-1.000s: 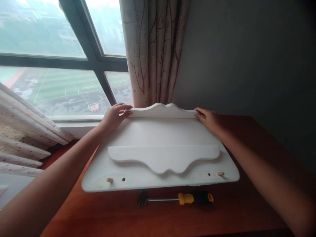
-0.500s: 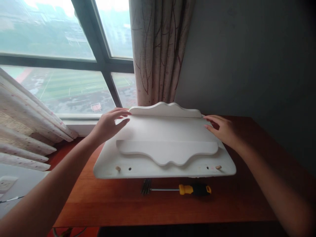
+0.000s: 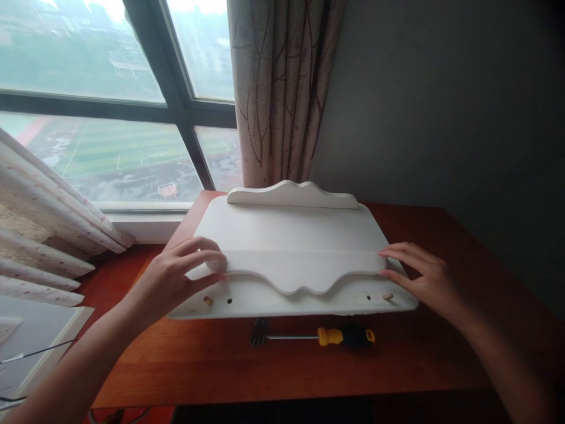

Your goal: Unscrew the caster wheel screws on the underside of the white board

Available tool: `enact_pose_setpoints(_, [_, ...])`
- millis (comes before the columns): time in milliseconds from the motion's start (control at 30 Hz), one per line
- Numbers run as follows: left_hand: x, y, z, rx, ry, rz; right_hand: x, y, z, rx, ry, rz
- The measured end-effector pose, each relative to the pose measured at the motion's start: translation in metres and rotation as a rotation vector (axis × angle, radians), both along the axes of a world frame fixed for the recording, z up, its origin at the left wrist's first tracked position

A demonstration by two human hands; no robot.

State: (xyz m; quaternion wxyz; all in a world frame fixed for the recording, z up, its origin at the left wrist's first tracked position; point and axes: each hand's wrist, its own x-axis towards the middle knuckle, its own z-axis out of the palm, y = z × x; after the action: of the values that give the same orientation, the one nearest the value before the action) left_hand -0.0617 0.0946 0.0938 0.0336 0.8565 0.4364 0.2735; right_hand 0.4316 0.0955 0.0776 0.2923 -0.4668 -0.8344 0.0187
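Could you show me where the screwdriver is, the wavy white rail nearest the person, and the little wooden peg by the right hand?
screwdriver (image 3: 346,336), head view, on its yellow and black handle.
near wavy rail (image 3: 300,272), head view, middle of its face.
wooden peg (image 3: 387,297), head view, on its tip.

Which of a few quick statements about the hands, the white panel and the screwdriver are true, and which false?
1. The left hand touches the left end of the near scalloped rail. True.
2. The right hand grips the screwdriver. False: it rests at the rail's right end.
3. The screwdriver lies on the wooden table, in front of the white panel. True.
4. The panel stands upright against the wall. False: it lies flat on the table.
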Motion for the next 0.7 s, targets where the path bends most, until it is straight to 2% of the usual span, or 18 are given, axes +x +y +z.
enact_pose_setpoints(367, [-0.004,0.004,-0.005,0.115,0.147,0.041,-0.001,0.001,-0.008,-0.029,-0.042,-0.035])
enact_pose_setpoints(533, [-0.006,0.006,-0.007,0.115,0.149,0.036,0.003,0.005,-0.012,-0.009,-0.054,-0.044])
enact_pose_setpoints(700, [-0.005,0.008,-0.001,0.066,0.128,0.046,0.004,0.009,-0.006,-0.055,-0.034,-0.055])
